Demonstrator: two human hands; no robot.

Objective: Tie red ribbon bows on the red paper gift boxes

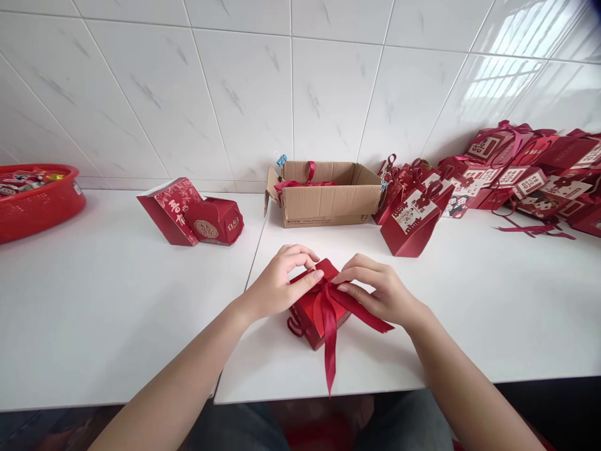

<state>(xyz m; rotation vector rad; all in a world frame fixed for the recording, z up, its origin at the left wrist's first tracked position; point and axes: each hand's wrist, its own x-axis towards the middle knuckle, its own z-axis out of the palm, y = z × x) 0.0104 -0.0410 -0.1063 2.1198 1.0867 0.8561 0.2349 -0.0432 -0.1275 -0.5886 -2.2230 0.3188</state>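
Note:
A red gift box stands on the white table in front of me, with a dark red ribbon knotted or looped on its top. One ribbon tail hangs over the near table edge and another slants out to the right. My left hand is at the box's left side, its thumb and fingers closed on the ribbon near the knot. From the right, my right hand pinches the ribbon beside the knot. The fingers partly hide the knot. A twisted red cord sticks out at the box's left side.
Behind the box is an open cardboard carton with red ribbon inside. Two red boxes sit back left, beyond them a red plastic basket. A tall gift box and a pile of gift boxes line the right against the tiled wall.

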